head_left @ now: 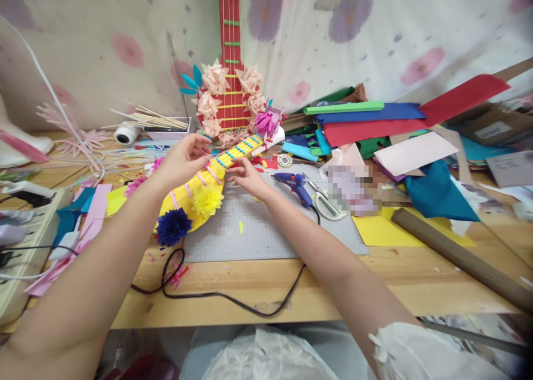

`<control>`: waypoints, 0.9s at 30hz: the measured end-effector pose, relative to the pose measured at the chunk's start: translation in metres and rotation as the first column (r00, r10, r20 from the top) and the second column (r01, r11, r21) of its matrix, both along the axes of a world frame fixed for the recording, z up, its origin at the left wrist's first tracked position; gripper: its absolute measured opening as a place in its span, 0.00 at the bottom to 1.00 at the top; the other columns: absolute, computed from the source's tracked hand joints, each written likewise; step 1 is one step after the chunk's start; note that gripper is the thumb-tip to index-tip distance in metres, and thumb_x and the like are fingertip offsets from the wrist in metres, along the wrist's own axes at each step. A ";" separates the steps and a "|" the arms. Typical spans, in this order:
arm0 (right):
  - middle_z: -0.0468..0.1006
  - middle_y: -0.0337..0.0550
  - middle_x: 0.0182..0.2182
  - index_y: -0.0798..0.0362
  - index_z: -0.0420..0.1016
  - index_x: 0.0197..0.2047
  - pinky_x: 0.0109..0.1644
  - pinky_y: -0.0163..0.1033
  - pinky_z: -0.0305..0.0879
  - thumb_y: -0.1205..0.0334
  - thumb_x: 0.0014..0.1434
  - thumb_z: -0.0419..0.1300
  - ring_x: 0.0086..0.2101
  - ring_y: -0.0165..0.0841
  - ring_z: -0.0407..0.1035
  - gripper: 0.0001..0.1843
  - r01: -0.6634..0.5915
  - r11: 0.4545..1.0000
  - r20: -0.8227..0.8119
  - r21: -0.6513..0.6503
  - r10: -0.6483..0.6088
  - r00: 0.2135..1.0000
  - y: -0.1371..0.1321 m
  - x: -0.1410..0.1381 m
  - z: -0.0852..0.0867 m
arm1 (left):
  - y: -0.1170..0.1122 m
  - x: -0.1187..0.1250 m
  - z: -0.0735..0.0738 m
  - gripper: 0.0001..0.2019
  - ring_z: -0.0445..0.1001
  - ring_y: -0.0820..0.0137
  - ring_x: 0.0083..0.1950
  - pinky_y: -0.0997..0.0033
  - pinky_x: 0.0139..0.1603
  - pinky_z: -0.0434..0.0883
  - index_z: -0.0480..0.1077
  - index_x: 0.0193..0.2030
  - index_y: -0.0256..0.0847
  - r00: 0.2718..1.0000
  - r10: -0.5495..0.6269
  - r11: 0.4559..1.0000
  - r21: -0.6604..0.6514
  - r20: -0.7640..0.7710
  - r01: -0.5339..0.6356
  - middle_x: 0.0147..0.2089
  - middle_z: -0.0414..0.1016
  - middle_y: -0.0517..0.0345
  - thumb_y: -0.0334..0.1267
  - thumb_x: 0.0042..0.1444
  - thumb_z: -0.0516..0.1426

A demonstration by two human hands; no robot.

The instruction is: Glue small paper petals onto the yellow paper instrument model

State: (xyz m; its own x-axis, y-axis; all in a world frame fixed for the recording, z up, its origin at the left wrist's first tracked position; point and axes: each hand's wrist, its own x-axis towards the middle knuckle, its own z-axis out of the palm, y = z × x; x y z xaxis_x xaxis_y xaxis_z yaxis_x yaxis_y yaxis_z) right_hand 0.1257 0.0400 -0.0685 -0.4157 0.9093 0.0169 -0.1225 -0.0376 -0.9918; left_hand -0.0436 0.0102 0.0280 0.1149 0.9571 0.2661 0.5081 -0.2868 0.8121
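A yellow paper lute-like instrument [195, 186] lies slanted on the grey cutting mat [266, 230], its neck pointing up and right with blue bars across it. Pink strips cross its body, which carries a yellow paper flower [207, 201] and a dark blue one [174, 226]; pink flowers show at its left edge. My left hand [186, 156] is over the upper body, fingers curved and thumb apart. Beside the neck's base, my right hand [249, 180] has its fingers loosely spread at the instrument's edge. Whether either hand touches it is unclear. I see nothing held.
Behind stands a red paper instrument [231, 99] with peach flowers. Right of my right hand lie a blue glue gun [295, 185], its cord looping along the front, and scissors [327, 202]. Coloured sheets [375, 125] pile up at right, near a brown roll [453, 258]. A power strip [37, 235] sits left.
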 end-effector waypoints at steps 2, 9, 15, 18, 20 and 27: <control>0.75 0.34 0.32 0.49 0.55 0.41 0.38 0.35 0.68 0.82 0.41 0.48 0.29 0.26 0.70 0.25 0.040 0.999 0.007 -0.024 -0.039 0.999 -0.002 -0.001 0.001 | -0.001 0.000 0.000 0.15 0.71 0.71 0.37 0.66 0.42 0.69 0.65 0.41 0.41 1.000 -0.001 1.000 0.013 -0.005 0.001 0.37 0.71 0.57 0.31 0.42 0.57; 0.75 0.34 0.28 0.50 0.57 0.39 0.32 0.32 0.66 0.83 0.40 0.48 0.29 0.26 0.70 0.24 0.062 0.991 0.023 -0.115 -0.060 0.998 -0.015 -0.003 0.016 | -0.004 0.001 -0.004 0.15 0.71 0.72 0.35 0.67 0.40 0.69 0.66 0.41 0.40 1.000 -0.015 1.000 0.023 -0.008 0.015 0.36 0.71 0.57 0.29 0.43 0.57; 0.76 0.35 0.30 0.50 0.56 0.38 0.34 0.34 0.66 0.79 0.45 0.49 0.28 0.26 0.69 0.19 0.149 0.985 0.128 -0.091 -0.137 0.982 -0.028 0.025 0.014 | -0.024 0.024 -0.009 0.16 0.71 0.72 0.37 0.69 0.40 0.69 0.65 0.43 0.40 1.000 0.027 0.993 0.113 -0.007 -0.026 0.37 0.71 0.57 0.27 0.45 0.54; 0.75 0.38 0.31 0.51 0.59 0.37 0.36 0.37 0.66 0.77 0.46 0.50 0.29 0.27 0.68 0.15 0.184 0.977 0.352 0.112 -0.212 0.912 -0.038 0.049 0.005 | -0.042 0.057 -0.022 0.17 0.72 0.73 0.37 0.69 0.41 0.69 0.64 0.45 0.40 1.000 -0.027 0.994 0.107 0.010 0.026 0.39 0.72 0.57 0.25 0.47 0.51; 0.75 0.40 0.32 0.52 0.62 0.34 0.39 0.38 0.64 0.74 0.48 0.53 0.31 0.28 0.68 0.10 0.173 0.933 0.510 0.315 -0.320 0.799 -0.046 0.064 -0.002 | -0.051 0.079 -0.038 0.18 0.72 0.73 0.37 0.70 0.41 0.70 0.64 0.45 0.40 0.995 -0.099 0.992 0.080 0.004 0.099 0.40 0.72 0.56 0.23 0.46 0.50; 0.74 0.43 0.36 0.53 0.66 0.39 0.40 0.39 0.61 0.67 0.50 0.57 0.36 0.32 0.67 0.10 0.065 0.862 0.692 0.502 -0.445 0.569 -0.063 0.080 -0.023 | -0.054 0.109 -0.113 0.23 0.71 0.69 0.42 0.63 0.47 0.69 0.62 0.49 0.38 0.995 -0.018 1.000 0.011 -0.099 0.019 0.46 0.70 0.50 0.21 0.45 0.49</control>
State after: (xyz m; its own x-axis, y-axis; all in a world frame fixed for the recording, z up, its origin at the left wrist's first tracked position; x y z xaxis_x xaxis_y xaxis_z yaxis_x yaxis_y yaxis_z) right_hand 0.2052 -0.0226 -0.0911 -0.1915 0.9653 0.1777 0.7413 0.2609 -0.6184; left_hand 0.0654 -0.0441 -0.0845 0.1589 0.9514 0.2638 0.5806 -0.3062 0.7544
